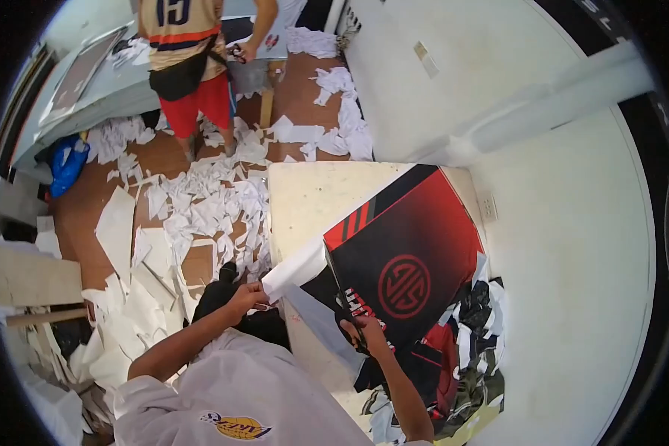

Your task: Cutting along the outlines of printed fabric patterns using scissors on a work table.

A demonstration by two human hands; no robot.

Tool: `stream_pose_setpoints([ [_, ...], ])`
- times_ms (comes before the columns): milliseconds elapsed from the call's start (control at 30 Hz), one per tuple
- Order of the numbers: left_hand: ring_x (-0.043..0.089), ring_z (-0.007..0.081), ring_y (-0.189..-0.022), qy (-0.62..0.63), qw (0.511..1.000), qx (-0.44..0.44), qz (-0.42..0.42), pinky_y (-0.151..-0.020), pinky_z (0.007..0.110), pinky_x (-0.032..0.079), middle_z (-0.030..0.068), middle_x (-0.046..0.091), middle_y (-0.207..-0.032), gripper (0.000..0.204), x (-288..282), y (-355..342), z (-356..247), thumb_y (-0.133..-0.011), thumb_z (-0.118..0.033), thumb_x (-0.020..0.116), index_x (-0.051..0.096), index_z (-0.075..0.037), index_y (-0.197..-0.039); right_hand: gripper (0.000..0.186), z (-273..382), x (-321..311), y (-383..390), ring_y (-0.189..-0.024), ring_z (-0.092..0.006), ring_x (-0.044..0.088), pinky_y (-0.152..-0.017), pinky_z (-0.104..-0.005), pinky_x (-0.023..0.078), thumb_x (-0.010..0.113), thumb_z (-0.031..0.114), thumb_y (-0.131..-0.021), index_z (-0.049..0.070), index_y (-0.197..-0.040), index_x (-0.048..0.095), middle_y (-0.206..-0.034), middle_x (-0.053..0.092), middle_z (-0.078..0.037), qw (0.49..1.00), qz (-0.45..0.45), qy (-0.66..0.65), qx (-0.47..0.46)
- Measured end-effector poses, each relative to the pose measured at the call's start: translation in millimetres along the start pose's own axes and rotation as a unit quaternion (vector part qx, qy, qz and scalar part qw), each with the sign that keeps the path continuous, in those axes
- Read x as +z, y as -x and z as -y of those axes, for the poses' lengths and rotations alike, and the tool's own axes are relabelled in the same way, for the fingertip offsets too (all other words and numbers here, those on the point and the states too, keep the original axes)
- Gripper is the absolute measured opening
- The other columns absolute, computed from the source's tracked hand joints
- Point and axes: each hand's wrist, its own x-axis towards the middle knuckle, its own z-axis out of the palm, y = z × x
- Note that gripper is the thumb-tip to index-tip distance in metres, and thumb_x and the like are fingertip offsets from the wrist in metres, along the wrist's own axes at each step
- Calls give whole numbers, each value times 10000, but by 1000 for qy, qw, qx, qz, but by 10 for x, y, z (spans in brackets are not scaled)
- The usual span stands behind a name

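From over the worker's head, I see the printed cloth (431, 238) in red and black lying spread on the pale counter (305, 189), far and to the right of both hands. The right hand (366, 334) is the nearer one, right at the cloth's near edge, its fingers curled around the handles of the scissors (341, 297). Their long axis runs from that hand toward the far side, leaning a little left, with the tip by the cloth's left corner. I can't tell how wide the blades are parted.

The left hand (254, 299) sits off to the left, fingers closed, pinching the near end of the white edge (305, 271), which stretches away toward the far right along the cloth. So the scissors lie between the left hand and most of the print. Coloured scraps (479, 349) are heaped near the right wall (572, 245).
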Motion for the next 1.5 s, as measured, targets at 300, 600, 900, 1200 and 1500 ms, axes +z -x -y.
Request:
stream_pose_setpoints([
  [300,675,179,-854,2,1000,-12,-23,-763,304,552,89,681,-966,199,-131,80,-170,-835,-129,699,633,-29,-994,413,66,117,-106,-456,-89,512,-449,-267,399,786,420,-850,69,-714,615,-550,510,22,997,-6,-64,-31],
  [600,488,331,-1270,-583,629,514,31,-1069,466,385,139,540,-1327,467,352,-476,-1478,-828,-147,708,573,-57,-1266,450,43,993,401,-509,-99,516,-487,-287,400,747,456,-874,71,-696,595,-576,525,6,987,-53,-146,38],
  [900,409,272,-1394,-644,482,533,262,-1172,464,290,90,504,-1445,437,27,-1201,-1811,-888,-196,634,591,-73,-1304,441,1026,2128,48,-523,-84,524,-491,-257,419,716,469,-903,81,-774,551,-607,536,13,913,-168,-368,57],
  [1200,441,292,-1363,-606,471,530,360,-1161,455,319,111,523,-1408,412,-48,-1360,-2035,-884,-178,621,604,-36,-1270,449,1789,2460,-535,-507,-86,494,-480,-241,382,759,482,-857,65,-779,611,-579,515,31,830,-296,-467,71],
  [1500,445,321,-1349,-587,464,550,371,-1133,474,350,110,524,-1404,421,-100,-1431,-2077,-865,-142,633,600,-25,-1269,478,1931,2484,-632,-486,-73,496,-457,-241,389,755,470,-862,81,-681,545,-568,498,29,835,-339,-411,139],
])
